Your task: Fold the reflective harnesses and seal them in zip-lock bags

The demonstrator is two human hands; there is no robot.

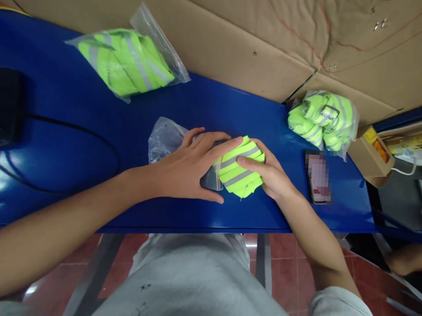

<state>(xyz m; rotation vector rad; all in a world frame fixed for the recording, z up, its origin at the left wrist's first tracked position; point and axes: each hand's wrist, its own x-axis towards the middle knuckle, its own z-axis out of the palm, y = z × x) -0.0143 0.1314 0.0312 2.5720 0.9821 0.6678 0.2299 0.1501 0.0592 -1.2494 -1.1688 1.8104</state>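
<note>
A folded bundle of neon-yellow reflective bands (242,169) with grey stripes sits in my right hand (272,173), thumb on top and the other fingers behind it. A clear zip bag (165,138) lies under my left hand (185,168), its mouth facing the bundle. My left fingers are spread over the bag, with the thumb stretched apart below and the index fingertip reaching the bundle's upper edge. The bundle's left edge meets the bag's mouth; whether any of it is inside is hard to tell.
On the blue table (211,215), a filled bag of yellow bands (127,62) lies back left. More bagged yellow bundles (324,119) sit back right, near a phone (317,178) and an open cardboard box (371,156). A black device (3,107) with a cable is at left.
</note>
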